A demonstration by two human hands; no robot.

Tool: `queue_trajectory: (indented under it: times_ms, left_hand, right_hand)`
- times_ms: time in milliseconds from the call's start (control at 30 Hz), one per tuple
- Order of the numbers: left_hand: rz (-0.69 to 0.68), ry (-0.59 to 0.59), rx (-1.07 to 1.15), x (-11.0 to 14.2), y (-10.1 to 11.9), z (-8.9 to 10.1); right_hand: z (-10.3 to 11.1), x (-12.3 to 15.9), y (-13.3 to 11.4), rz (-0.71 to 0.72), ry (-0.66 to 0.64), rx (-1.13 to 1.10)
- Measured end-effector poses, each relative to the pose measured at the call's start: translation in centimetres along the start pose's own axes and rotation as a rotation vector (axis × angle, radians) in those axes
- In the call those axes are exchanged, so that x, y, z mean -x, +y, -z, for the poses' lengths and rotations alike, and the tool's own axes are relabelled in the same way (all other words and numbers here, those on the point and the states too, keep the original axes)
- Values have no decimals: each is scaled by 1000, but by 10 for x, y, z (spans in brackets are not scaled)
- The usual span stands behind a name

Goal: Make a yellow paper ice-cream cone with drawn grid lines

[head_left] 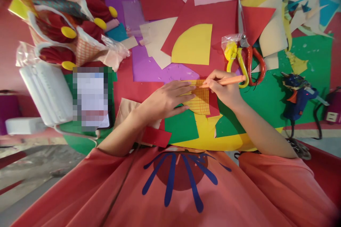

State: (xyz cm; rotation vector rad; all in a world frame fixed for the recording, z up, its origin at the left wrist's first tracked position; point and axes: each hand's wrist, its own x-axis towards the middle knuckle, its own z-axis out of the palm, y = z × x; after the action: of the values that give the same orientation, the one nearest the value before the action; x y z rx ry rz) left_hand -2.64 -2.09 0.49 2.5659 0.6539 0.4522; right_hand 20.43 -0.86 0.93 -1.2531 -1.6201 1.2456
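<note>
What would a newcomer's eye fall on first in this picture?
Probably the right hand, holding an orange pen at gridded yellow paper, with the left hand at that paper's left side. Patterned cones crowd the upper left of the picture, and scissors lie beyond the right hand.

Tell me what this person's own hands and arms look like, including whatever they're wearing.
The left hand and right hand are ungloved, with slender fingers. The forearms are uncovered too. Loose, coral-red sleeves match the shirt, whose front carries a dark-red round shape with blue, rounded streaks.
</note>
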Motion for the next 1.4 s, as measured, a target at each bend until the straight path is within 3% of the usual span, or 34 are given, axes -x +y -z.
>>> queue_trajectory:
  times_ms: [267, 1000, 1400]
  left_hand:
    - [79, 33, -29, 1, -3, -3]
    - [124, 32, 16, 1, -4, -4]
    - [128, 34, 10, 1, -4, -4]
  right_hand:
    - [-1, 3, 4, 32, 106, -52]
    - [-1, 0, -2, 28, -16, 66]
    - [-1, 0, -1, 29, 0, 61]
